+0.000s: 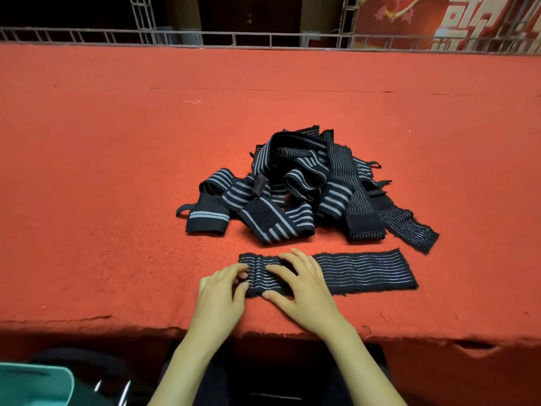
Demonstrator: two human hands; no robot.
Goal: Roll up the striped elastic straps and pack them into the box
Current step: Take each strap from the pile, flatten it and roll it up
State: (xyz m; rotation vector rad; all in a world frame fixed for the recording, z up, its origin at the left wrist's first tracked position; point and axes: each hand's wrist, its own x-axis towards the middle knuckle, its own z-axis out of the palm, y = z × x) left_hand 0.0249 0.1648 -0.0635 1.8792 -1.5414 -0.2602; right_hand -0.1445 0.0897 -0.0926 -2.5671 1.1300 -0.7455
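A big table (117, 171) with a fuzzy red cover fills the view. Behind its far edge runs a grey metal rail (263, 39), and a red sign (409, 19) hangs past the far right corner. Below the near left corner, off the table, sits a teal thing (32, 385). It may be the box, but I cannot tell.

The step in hand looks like the start of a roll. One flat strap (360, 272) lies along the near edge, close to the middle. Its left end is bunched up into little bumps.

The left hand (222, 291) is at that left end, with its fingers bent and its tips tucked onto the bunched part. The right hand (304, 285) is just beside it. Its fingers are spread wide and press down on the strap, and its thumb is at the strap's near side. The right part of the strap is bare and lies flat.

I think the next move is to turn the bunched end over and keep it tight, rolling toward the right. The strap looks stretchy and soft, so the roll could go crooked or spring open.

The strap is black with many thin pale lines and fuzzy edges. Farther back, in the middle of the table, the pile of straps (292, 186) lies tangled. Some of these have thick pale stripes and small loops. None in the pile is rolled yet.
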